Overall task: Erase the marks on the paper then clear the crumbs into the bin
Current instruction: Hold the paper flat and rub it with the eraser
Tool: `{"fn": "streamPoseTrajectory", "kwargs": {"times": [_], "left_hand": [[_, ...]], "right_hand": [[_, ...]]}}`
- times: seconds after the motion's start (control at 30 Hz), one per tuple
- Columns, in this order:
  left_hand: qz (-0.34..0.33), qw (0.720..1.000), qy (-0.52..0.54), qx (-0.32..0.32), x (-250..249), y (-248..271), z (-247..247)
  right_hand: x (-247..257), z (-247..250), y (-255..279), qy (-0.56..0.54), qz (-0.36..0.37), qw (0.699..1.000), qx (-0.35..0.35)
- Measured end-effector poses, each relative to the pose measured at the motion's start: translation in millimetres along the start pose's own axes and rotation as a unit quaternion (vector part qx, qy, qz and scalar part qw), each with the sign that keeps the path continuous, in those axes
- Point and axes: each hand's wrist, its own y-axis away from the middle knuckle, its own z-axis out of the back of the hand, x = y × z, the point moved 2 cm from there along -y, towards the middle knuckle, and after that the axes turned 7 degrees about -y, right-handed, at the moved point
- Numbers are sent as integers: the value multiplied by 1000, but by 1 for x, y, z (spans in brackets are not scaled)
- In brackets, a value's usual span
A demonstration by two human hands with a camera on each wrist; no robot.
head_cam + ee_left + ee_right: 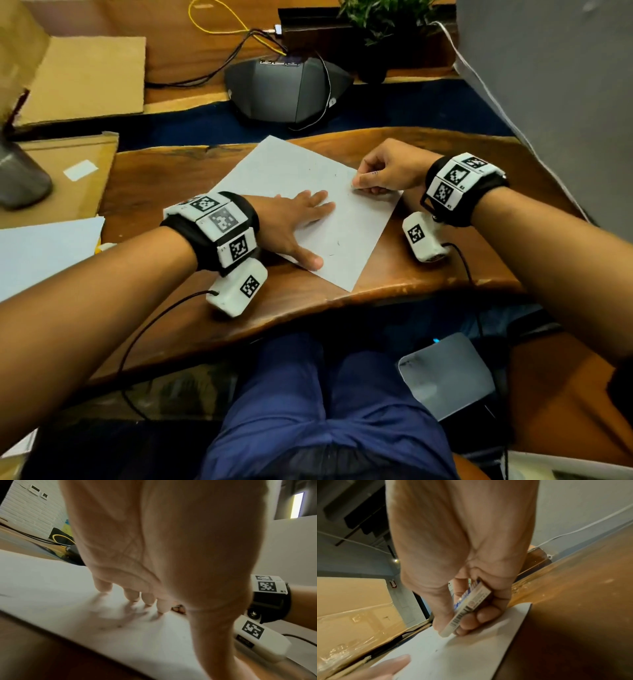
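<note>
A white sheet of paper (329,219) lies slanted on the wooden desk (178,178), with a few small dark specks on it. My left hand (294,222) lies flat on the sheet's near left part, its fingers (132,595) straight and pressing down. My right hand (383,171) grips a white eraser (467,608) in a sleeve with blue print and a barcode. The eraser's tip (354,185) touches the paper near its right edge. Tiny dark crumbs (118,626) sit in front of my left fingertips. No bin is in view.
A dark conference phone (284,89) with cables sits behind the paper, a potted plant (380,20) beyond it. Cardboard pieces (82,78) and a dark cup (20,178) lie at the left, another white sheet (44,253) by my left forearm. The desk edge curves just above my lap.
</note>
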Motion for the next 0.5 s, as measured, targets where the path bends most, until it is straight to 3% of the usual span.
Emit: {"fn": "streamPoseTrajectory", "kwargs": {"times": [0.27,0.4,0.5], "left_hand": [[-11,996,43,-84,8,-7,11],[25,997,40,-68,3,-9,13],[56,997,18,-52,-10,-8,14]], "right_hand": [[10,-6,18,129,67,989,-41],[17,-16,32,140,123,980,-69],[18,-17,30,148,102,977,-114]]}}
